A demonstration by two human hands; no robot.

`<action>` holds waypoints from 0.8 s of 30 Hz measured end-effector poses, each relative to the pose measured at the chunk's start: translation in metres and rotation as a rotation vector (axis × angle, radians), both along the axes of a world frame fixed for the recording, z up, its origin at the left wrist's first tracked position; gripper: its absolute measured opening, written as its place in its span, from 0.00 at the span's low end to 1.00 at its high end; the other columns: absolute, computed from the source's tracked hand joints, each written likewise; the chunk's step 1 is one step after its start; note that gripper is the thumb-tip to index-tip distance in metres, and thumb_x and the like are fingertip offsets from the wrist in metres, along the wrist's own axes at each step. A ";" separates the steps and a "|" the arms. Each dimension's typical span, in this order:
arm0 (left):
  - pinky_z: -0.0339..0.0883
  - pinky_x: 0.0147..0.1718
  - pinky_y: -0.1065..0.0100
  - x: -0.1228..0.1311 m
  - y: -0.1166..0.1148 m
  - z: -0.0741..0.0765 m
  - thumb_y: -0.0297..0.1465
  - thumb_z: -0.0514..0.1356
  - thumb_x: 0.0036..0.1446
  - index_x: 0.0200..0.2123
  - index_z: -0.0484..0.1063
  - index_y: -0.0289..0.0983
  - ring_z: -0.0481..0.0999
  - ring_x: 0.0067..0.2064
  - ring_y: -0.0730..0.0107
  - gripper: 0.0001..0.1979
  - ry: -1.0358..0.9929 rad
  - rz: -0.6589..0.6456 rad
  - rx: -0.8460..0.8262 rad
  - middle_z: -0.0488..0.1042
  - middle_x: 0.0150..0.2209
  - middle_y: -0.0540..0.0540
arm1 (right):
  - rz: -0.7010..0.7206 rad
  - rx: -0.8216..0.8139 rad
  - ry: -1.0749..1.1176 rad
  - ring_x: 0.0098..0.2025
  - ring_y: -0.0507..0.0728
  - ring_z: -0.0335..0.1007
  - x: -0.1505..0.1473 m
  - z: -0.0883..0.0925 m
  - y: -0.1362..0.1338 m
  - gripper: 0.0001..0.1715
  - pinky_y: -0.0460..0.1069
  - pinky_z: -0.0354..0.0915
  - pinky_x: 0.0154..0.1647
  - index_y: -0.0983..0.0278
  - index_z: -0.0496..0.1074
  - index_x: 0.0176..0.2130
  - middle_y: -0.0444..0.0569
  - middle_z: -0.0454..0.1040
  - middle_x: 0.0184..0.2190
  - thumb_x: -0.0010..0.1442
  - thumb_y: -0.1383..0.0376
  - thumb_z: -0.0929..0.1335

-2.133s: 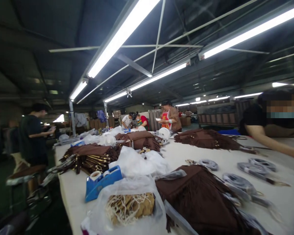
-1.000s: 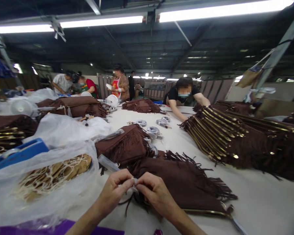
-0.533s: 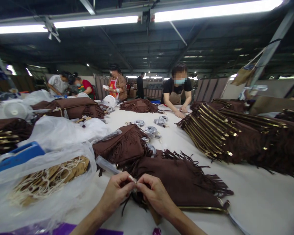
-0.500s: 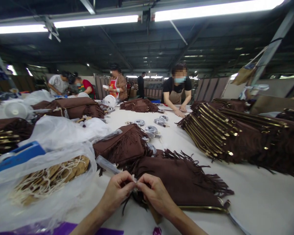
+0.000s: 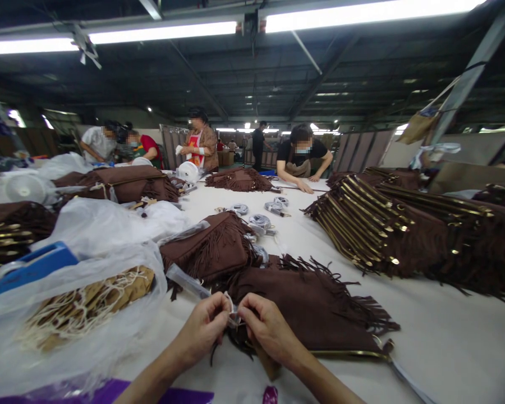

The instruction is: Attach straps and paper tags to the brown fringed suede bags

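Observation:
My left hand [image 5: 208,321] and my right hand [image 5: 263,322] face each other at the front of the table, thumb and fingers of each pinched. Between them runs a thin white string [image 5: 229,303], looped up at the left fingers. Under my right hand hangs a brown paper tag [image 5: 266,359], partly covered. Both hands are over the near left corner of a dark brown fringed bag [image 5: 307,311] with a gold zip along its near edge. Behind it a second fringed bag [image 5: 212,247] lies tilted, a plastic-wrapped strip [image 5: 188,281] beside it.
Stacked brown bags with gold zips [image 5: 362,224] stand at right. At left are a plastic bag of stringed brown tags [image 5: 96,303] and a blue tool [image 5: 29,269]. Wrapped coiled straps [image 5: 260,220] lie mid-table. A co-worker [image 5: 303,154] leans over the far side.
My hands have drawn slightly apart, and the white string now shows as a loop between them. The co-worker across the table has bent lower.

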State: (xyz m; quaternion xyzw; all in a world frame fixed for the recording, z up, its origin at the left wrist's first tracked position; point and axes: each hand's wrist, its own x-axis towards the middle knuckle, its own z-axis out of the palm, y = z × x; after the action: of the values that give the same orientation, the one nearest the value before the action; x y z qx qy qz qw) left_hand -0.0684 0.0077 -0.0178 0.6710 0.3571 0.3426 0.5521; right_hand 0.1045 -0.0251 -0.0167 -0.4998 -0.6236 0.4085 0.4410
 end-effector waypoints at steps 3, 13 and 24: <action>0.50 0.18 0.76 0.001 0.001 0.000 0.39 0.60 0.51 0.27 0.64 0.37 0.58 0.18 0.79 0.12 -0.091 0.002 -0.162 0.61 0.20 0.56 | 0.082 -0.110 0.132 0.18 0.49 0.59 0.003 0.001 0.001 0.12 0.43 0.55 0.21 0.64 0.68 0.28 0.38 0.65 0.17 0.57 0.58 0.67; 0.59 0.26 0.74 -0.004 0.003 0.014 0.33 0.71 0.39 0.23 0.67 0.35 0.63 0.26 0.76 0.15 -0.470 0.159 -0.481 0.69 0.25 0.52 | 0.174 -0.435 0.835 0.41 0.52 0.75 0.027 0.009 0.004 0.25 0.44 0.71 0.44 0.67 0.76 0.41 0.50 0.78 0.40 0.40 0.68 0.78; 0.64 0.33 0.74 0.000 0.003 0.004 0.32 0.74 0.40 0.28 0.73 0.34 0.74 0.38 0.70 0.15 -0.533 0.125 -0.618 0.77 0.34 0.46 | -0.212 0.050 0.189 0.16 0.47 0.55 0.005 -0.013 0.010 0.12 0.41 0.54 0.13 0.62 0.65 0.30 0.38 0.61 0.22 0.58 0.57 0.65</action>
State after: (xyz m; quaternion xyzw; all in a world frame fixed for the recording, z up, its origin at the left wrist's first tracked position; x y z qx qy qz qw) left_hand -0.0684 0.0111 -0.0134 0.3385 0.3278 0.4139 0.7789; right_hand 0.1093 -0.0150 -0.0298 -0.5109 -0.5332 0.3891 0.5507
